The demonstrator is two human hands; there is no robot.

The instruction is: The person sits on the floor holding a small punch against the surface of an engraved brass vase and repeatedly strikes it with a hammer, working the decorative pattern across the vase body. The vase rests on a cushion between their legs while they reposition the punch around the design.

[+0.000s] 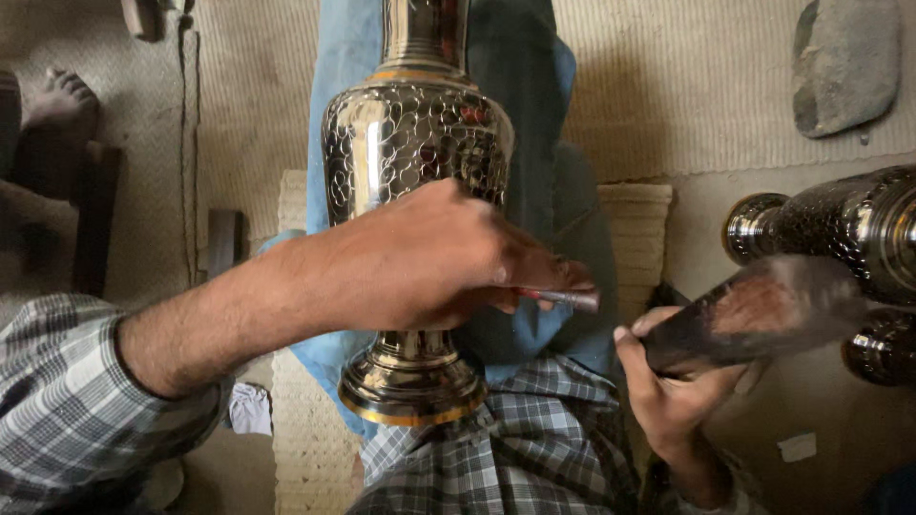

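Lying on its side across a blue cloth [534,86] over the person's lap, the engraved metal vase [415,143] points its foot toward the plaid shirt [534,448]. Over its belly, the left hand [420,257] has its grip closed on a thin chisel [568,298]. Just beside it, the right hand [668,391] clasps a blurred mallet [754,315]. More metal vases [849,238] lie to the right.

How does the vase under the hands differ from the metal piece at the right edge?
The vase lies lengthwise on blue cloth, whole body and foot showing; the right-edge piece lies crosswise, cut off by the frame. The left hand rests on the vase holding a small tool; the right-edge piece is untouched. Both are shiny, engraved metal.
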